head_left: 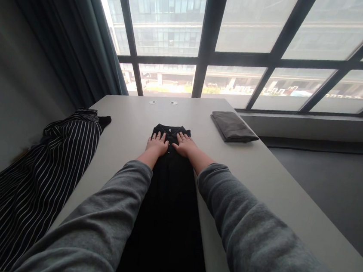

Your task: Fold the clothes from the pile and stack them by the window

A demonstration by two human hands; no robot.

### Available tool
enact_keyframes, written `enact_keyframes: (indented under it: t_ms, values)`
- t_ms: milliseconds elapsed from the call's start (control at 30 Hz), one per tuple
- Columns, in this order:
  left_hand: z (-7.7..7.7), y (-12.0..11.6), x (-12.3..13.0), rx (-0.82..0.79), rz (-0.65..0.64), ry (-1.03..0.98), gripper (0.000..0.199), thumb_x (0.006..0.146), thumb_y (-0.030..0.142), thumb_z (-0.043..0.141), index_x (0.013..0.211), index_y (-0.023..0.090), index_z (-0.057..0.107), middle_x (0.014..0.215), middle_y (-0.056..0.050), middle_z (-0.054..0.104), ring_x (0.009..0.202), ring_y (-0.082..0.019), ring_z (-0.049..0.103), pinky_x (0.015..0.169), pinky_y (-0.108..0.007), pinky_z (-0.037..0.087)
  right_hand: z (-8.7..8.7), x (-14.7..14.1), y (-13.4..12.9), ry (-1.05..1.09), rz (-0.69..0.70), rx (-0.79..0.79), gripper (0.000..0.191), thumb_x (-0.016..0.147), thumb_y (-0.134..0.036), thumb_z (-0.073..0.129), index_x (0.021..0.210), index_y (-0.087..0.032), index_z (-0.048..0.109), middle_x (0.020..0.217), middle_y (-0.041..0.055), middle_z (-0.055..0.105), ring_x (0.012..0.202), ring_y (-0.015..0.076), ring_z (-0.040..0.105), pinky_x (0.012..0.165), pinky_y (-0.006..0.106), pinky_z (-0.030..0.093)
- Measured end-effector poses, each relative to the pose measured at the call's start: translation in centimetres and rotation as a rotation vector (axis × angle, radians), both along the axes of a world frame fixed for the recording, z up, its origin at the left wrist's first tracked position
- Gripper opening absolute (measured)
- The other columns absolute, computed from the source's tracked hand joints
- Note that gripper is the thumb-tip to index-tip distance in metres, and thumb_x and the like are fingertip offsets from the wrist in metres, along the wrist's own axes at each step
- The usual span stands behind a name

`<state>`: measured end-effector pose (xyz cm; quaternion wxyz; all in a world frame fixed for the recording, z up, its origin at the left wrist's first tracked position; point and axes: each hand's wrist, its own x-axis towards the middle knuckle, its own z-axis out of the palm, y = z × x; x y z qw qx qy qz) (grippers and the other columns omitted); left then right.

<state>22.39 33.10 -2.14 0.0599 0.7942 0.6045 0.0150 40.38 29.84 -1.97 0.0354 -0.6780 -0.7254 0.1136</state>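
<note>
A black collared shirt (pixel 169 204) lies lengthwise on the white table, narrowed to a long strip, its collar at the far end and its lower end running out of view toward me. My left hand (pixel 157 144) rests flat on the left side of the shirt just below the collar, fingers spread. On the opposite side, my right hand (pixel 183 145) presses flat in the same way, fingers apart. A few small light marks, perhaps buttons, show between the two thumbs. Neither hand grips the cloth.
A black-and-white striped garment (pixel 66 154) hangs over the table's left edge. At the far right lies a folded dark grey cloth (pixel 234 127). Two round cable-hole covers (pixel 173 103) sit near the table's (pixel 132 109) back edge. Windows and a dark curtain (pixel 82 34) stand behind.
</note>
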Motion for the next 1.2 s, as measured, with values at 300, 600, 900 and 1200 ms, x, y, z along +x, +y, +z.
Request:
enact_keyframes:
  t_ms: [300, 600, 900, 1200]
  values:
    - [-0.2, 0.0, 0.0, 0.020, 0.002, -0.012, 0.075, 0.106, 0.056, 0.023, 0.174, 0.024, 0.025, 0.181, -0.007, 0.017, 0.167, -0.032, 0.019, 0.134, -0.052, 0.017, -0.5, 0.2, -0.2, 0.018, 0.001, 0.056, 0.085, 0.108, -0.062, 0.034, 0.175, -0.013, 0.019, 0.181, 0.0122, 0.011, 0.168, 0.0305, 0.011, 0.135, 0.046, 0.010]
    - [-0.2, -0.1, -0.1, 0.034, -0.002, -0.014, 0.075, 0.106, 0.057, 0.023, 0.174, 0.024, 0.026, 0.181, -0.007, 0.018, 0.166, -0.031, 0.021, 0.133, -0.052, 0.019, -0.5, 0.6, -0.4, 0.111, -0.002, 0.136, 0.076, 0.109, -0.053, 0.039, 0.172, -0.010, 0.030, 0.179, 0.0128, 0.024, 0.166, 0.0293, 0.021, 0.134, 0.043, 0.016]
    - [-0.3, -0.2, -0.1, 0.046, 0.005, -0.032, 0.076, 0.105, 0.058, 0.023, 0.173, 0.025, 0.027, 0.181, -0.006, 0.020, 0.166, -0.030, 0.021, 0.133, -0.053, 0.019, 0.0, 0.9, -1.3, 0.167, -0.144, 0.364, 0.051, 0.102, -0.042, 0.057, 0.140, -0.011, 0.071, 0.139, 0.0165, 0.067, 0.130, 0.0273, 0.061, 0.118, 0.032, 0.042]
    - [-0.3, -0.3, 0.0, 0.054, 0.009, -0.050, 0.075, 0.106, 0.057, 0.023, 0.173, 0.025, 0.029, 0.180, -0.005, 0.021, 0.166, -0.030, 0.021, 0.133, -0.053, 0.019, 3.2, -1.6, 0.3, 0.041, -0.309, 0.228, 0.034, 0.101, -0.034, 0.061, 0.128, -0.017, 0.073, 0.123, 0.0170, 0.077, 0.113, 0.0308, 0.073, 0.098, 0.041, 0.054]
